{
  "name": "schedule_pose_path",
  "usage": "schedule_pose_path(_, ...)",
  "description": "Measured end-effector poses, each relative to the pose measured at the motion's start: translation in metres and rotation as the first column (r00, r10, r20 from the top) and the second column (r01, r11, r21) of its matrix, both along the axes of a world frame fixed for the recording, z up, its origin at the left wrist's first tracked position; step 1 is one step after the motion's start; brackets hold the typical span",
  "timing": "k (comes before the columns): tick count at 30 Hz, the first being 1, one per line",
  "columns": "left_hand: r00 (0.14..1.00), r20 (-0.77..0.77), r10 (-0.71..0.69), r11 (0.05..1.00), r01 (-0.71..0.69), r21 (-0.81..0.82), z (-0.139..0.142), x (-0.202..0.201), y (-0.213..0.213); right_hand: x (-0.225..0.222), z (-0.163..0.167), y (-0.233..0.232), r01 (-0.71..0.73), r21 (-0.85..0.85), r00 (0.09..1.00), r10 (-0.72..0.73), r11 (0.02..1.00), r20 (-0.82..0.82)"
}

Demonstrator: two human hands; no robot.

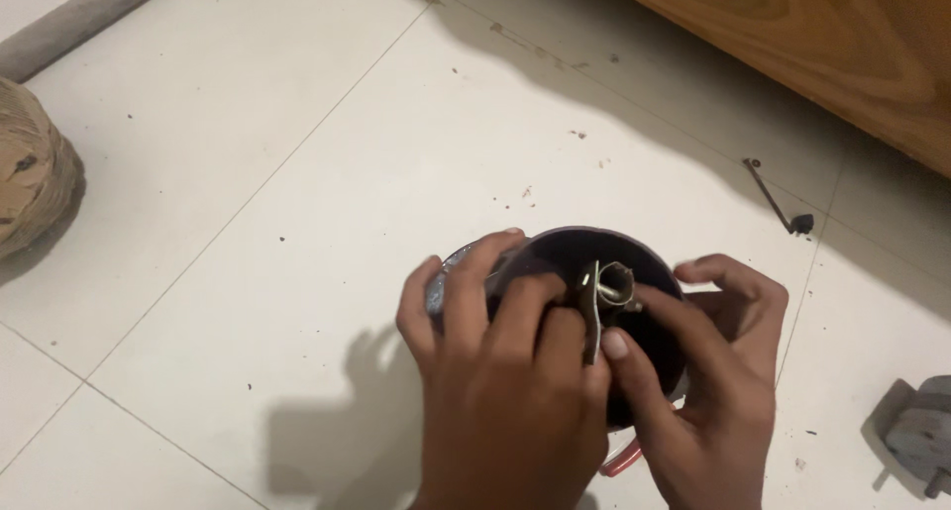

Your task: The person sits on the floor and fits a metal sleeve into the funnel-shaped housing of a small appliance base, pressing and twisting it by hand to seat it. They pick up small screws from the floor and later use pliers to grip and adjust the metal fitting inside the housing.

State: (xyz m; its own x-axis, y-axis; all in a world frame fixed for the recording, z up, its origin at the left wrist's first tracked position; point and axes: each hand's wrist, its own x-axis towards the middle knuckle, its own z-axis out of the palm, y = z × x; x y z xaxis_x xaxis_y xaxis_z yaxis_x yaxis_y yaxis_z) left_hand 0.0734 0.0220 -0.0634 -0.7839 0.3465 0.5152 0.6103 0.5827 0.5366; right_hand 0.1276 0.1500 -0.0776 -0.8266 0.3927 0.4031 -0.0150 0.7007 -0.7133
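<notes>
**Both hands on the metal bracket at the middle of the dark dome**

We take the dark round dome point(594, 262) as our landmark; it sits on the white tiled floor point(297, 223), low in the view and a little right of centre. At its middle stands a short metal tube point(614, 282), and just beside that tube, on its left, a thin metal bracket point(592, 317) stands upright.

Our left hand point(505, 371) lies over the near left side of the dome, fingers curled and closed against the bracket from the left. Our right hand point(708, 391) comes in from the dome's right side, its forefinger and thumb pressed together on the bracket and the tube's base. So both hands pinch the same small part; we cannot tell whether any screw or nut sits under the fingertips.

As we judge it, the work on the centre fitting is under way, not finished: the bracket is at the tube and held, but nothing shows it fastened or freed. A red wire point(622, 460) peeps out below the dome, between our wrists.

Right of the dome, well apart, a small dark hooked rod point(778, 201) lies on the floor; farther right and lower, a grey part point(921, 436). Beyond the dome, a wooden panel point(822, 45). Far to its left, a brown bundle point(30, 168).
</notes>
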Motion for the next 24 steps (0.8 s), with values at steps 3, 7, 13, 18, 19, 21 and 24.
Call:
schedule_pose_path(3,0.997,-0.012,-0.079,0.997,0.079,0.003,0.002,-0.005,-0.007,-0.002,0.002,0.001,0.003,-0.075,0.998,0.002,0.997,0.058)
schedule_pose_path(7,0.986,-0.008,-0.168,0.985,0.168,0.033,0.003,-0.007,-0.011,-0.002,0.003,0.0,0.027,-0.109,0.998,-0.02,0.994,0.061)
schedule_pose_path(13,0.976,-0.026,-0.216,0.97,0.218,0.111,0.01,-0.01,-0.014,0.0,0.0,-0.004,0.064,-0.069,0.996,-0.06,0.996,0.069)
schedule_pose_path(18,0.958,-0.085,-0.272,0.924,0.285,0.255,0.013,-0.01,-0.013,0.002,-0.003,-0.003,0.057,-0.031,0.998,-0.056,0.998,0.013)
schedule_pose_path(19,0.957,-0.085,-0.277,0.919,0.29,0.268,0.013,-0.011,-0.014,0.003,-0.003,-0.003,0.062,-0.042,0.998,-0.061,0.997,0.016)
schedule_pose_path(21,0.958,-0.028,-0.286,0.916,0.282,0.287,0.012,-0.012,-0.014,0.005,-0.004,-0.002,0.069,-0.064,0.997,-0.068,0.996,0.026)
schedule_pose_path(24,0.956,-0.003,-0.292,0.905,0.277,0.322,0.013,-0.013,-0.015,0.009,-0.003,0.002,0.032,0.007,0.999,-0.032,0.999,0.029)
